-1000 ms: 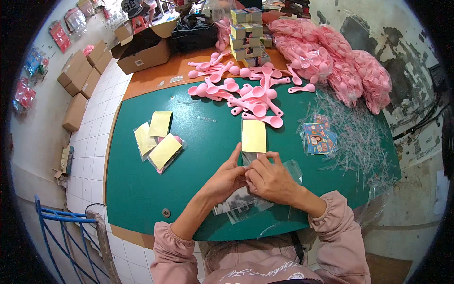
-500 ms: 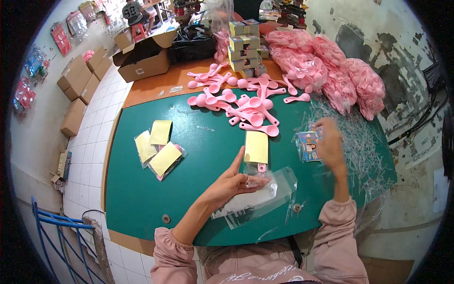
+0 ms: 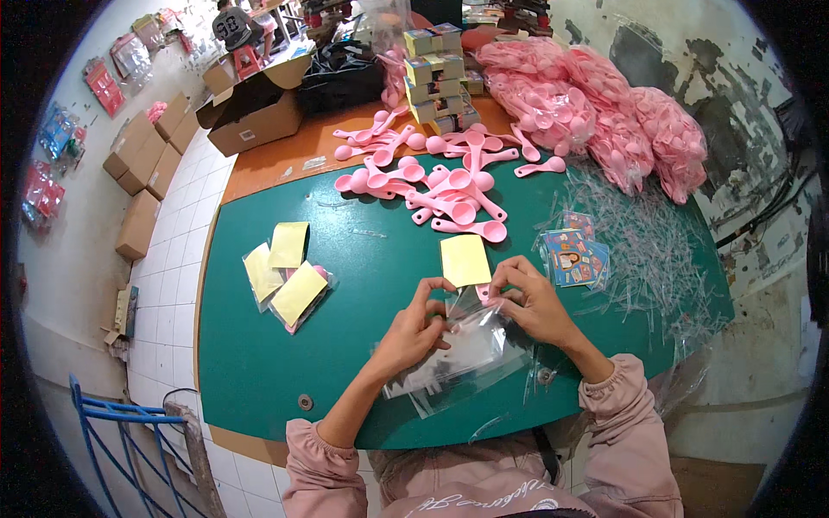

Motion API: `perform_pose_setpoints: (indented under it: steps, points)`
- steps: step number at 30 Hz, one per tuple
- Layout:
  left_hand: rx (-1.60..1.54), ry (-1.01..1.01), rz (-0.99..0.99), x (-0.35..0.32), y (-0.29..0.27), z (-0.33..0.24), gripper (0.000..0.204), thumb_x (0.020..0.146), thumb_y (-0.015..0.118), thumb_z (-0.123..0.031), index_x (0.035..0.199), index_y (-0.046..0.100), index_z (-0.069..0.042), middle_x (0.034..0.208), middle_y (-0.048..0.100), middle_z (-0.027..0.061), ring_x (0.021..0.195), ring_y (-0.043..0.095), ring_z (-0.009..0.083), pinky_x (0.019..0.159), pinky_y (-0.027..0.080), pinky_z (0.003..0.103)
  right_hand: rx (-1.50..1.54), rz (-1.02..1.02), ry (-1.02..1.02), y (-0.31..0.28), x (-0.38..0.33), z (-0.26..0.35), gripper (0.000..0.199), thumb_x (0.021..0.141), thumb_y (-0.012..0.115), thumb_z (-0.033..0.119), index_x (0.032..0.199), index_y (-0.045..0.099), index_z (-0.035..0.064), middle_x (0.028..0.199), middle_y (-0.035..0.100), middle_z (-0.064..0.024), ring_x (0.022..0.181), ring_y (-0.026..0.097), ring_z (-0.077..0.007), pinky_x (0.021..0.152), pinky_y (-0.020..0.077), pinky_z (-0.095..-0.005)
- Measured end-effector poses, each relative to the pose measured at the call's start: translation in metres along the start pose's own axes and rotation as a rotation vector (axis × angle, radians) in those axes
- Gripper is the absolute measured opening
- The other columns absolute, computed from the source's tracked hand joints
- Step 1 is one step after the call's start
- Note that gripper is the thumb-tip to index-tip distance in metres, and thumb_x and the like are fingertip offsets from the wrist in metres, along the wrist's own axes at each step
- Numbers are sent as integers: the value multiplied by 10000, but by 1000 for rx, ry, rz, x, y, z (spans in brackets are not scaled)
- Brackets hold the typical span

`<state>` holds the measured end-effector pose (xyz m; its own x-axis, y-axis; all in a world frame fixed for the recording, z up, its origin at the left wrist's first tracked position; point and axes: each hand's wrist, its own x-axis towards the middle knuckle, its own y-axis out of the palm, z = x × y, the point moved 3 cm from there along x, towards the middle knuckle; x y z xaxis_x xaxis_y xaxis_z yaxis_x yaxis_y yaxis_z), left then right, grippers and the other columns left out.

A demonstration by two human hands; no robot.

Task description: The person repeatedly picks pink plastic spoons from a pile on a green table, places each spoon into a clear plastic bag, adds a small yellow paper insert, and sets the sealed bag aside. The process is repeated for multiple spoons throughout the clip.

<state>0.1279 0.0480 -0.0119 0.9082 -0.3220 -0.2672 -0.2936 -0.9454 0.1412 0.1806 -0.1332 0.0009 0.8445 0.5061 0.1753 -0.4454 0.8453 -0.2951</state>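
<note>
- Back from the card stack (image 3: pixel 573 256) at the right, the right hand (image 3: pixel 534 300) has rejoined the left hand (image 3: pixel 414 326) at the near middle of the green worktop (image 3: pixel 259 363).
- Both hands pinch the mouth of a clear plastic bag (image 3: pixel 471 341), fingers curled.
- Yellow card (image 3: pixel 465 260) lies just beyond the bag, touching the right fingertips.
- Pink spoons (image 3: pixel 440 186) lie farther off; filled packets (image 3: pixel 285 274) sit left.
</note>
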Motion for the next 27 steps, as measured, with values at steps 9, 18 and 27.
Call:
perform_pose_setpoints:
  steps: [9, 18, 27]
  points:
    - [523, 269, -277, 2, -4, -3, 147, 785, 639, -104, 855, 567, 2, 848, 550, 71, 789, 593, 146, 626, 499, 260, 271, 189, 310, 4, -3, -11, 118, 835, 603, 93, 880, 537, 7, 864, 537, -25, 798, 548, -96, 705, 492, -238]
    - [452, 93, -272, 4, -9, -1, 168, 762, 683, -97, 796, 559, 12, 810, 561, 35, 726, 580, 84, 634, 478, 218, 381, -107, 363, 13, -3, -20, 142, 821, 607, 66, 840, 489, -10, 711, 594, -71, 618, 617, -123, 520, 502, -235]
    - [207, 141, -269, 8, -8, 5, 157, 793, 618, -20, 858, 476, -20, 871, 543, 42, 794, 549, 95, 716, 458, 227, 333, -122, 343, 12, -1, -17, 144, 812, 587, 23, 928, 510, -12, 708, 597, -70, 585, 613, -115, 492, 491, -222]
